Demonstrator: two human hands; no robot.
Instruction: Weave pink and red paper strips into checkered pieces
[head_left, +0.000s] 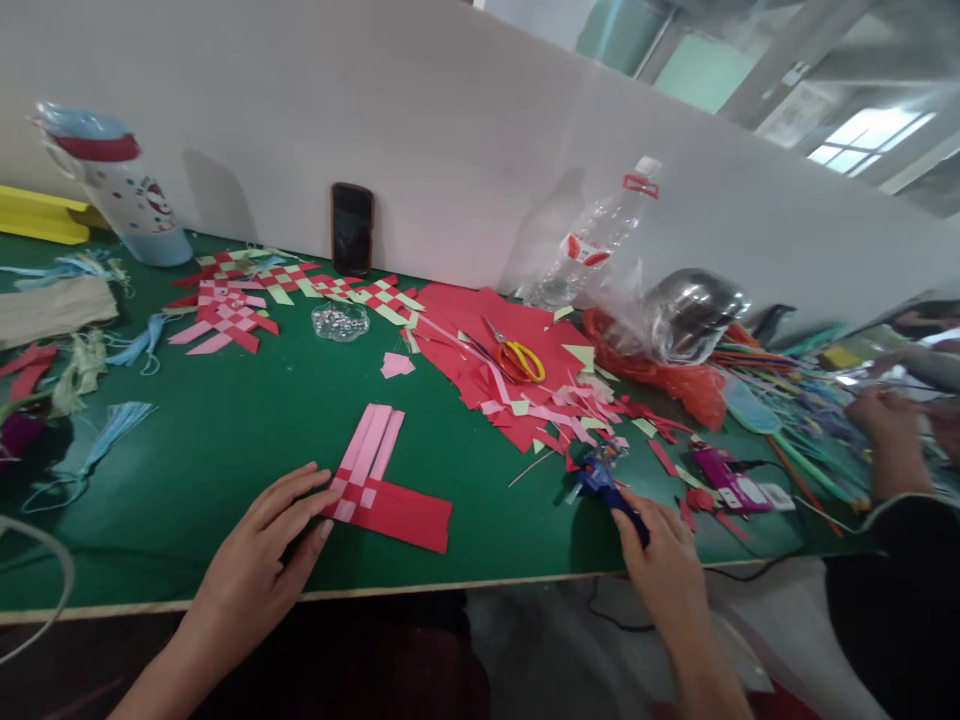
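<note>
My left hand (262, 550) lies flat on the green table (225, 430), fingers stretched out, its fingertips pressing the corner of a woven piece of pink and red paper strips (382, 485). My right hand (660, 555) is closed round the dark blue handle of a glue gun (604, 480), which lies low over the table near the front edge, nozzle pointing left and up. Red and pink paper scraps (540, 400) are heaped just beyond the glue gun.
Orange-handled scissors (517, 358) rest on red paper. Finished woven pieces (225, 310), a small dish of beads (340, 321), a phone (352, 228), a flask (124, 190), a plastic bottle (592, 250) and bags stand along the back wall. Another person's hands (892, 425) work at the right.
</note>
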